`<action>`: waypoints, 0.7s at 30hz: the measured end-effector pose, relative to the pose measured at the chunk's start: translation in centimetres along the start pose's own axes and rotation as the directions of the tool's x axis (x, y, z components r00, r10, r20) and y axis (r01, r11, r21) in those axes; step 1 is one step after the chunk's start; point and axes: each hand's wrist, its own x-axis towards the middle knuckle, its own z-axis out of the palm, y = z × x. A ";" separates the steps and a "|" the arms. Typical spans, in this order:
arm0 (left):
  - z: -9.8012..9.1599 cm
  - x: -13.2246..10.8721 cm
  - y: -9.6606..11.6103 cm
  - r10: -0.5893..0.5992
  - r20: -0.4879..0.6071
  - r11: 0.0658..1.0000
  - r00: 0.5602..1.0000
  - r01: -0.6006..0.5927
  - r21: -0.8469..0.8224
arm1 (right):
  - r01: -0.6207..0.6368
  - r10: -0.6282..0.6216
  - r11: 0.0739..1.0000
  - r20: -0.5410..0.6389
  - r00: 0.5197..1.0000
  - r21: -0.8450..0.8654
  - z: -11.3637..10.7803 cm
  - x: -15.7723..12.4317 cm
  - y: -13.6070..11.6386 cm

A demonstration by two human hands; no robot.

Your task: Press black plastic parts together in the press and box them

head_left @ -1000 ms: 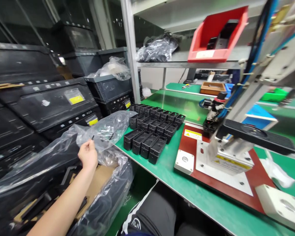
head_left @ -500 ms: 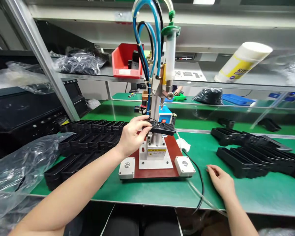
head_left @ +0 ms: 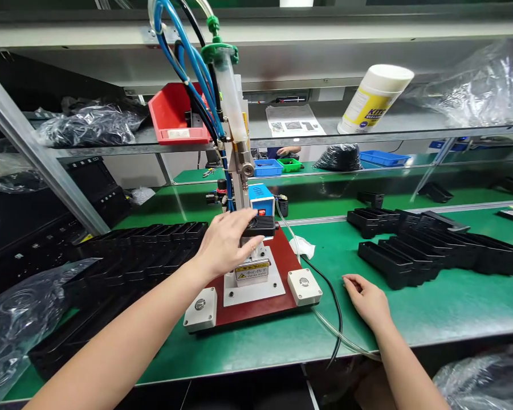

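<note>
My left hand (head_left: 228,242) grips the left end of a black ribbed part (head_left: 264,226), thumb below and fingers on top, at the upright press (head_left: 241,182). The part lies level under the press's nozzle, above the plate with a yellow warning label. My right hand (head_left: 367,302) rests on the green table right of the press, fingers curled together; whatever they may hold is hidden. Two white button boxes (head_left: 200,309) (head_left: 304,286) sit on the red base (head_left: 256,308). Rows of black housings (head_left: 132,256) stand at the left, and more black housings (head_left: 427,245) at the right.
A black cable (head_left: 338,307) and a clear tube run between the base and my right hand. A crumpled white tissue (head_left: 302,247) lies behind. The shelf holds a red bin (head_left: 175,117) and a white canister (head_left: 374,99). Another person's hand (head_left: 286,151) shows across the bench.
The view has shifted, moving the press leftward in the picture. My left hand's fingers have spread over the end of the black part. My right hand stays on the table.
</note>
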 end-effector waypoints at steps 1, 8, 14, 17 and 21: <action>0.2 0.0 0.1 0.027 0.031 0.998 0.999 -0.029 0.049 | 0.004 -0.004 1.000 -0.005 1.000 0.002 0.0 0.0 0.0; 1.0 -0.3 1.3 0.086 0.007 0.984 0.996 -0.086 0.156 | 0.029 -0.029 1.000 -0.032 0.999 0.000 0.4 -0.2 0.2; 0.2 0.4 2.0 0.054 0.147 0.987 0.988 -0.075 0.141 | 0.074 -0.073 0.997 -0.062 0.995 0.009 0.4 -0.1 0.2; -0.7 -2.0 2.1 0.062 0.063 0.997 0.996 -0.065 0.043 | 0.117 -0.113 0.991 -0.067 0.991 0.060 0.0 -0.2 0.2; -1.3 -10.3 2.8 -0.106 -0.096 0.992 0.990 0.100 -0.072 | 0.159 -0.140 0.975 -0.130 0.982 0.153 -0.5 -2.5 -0.5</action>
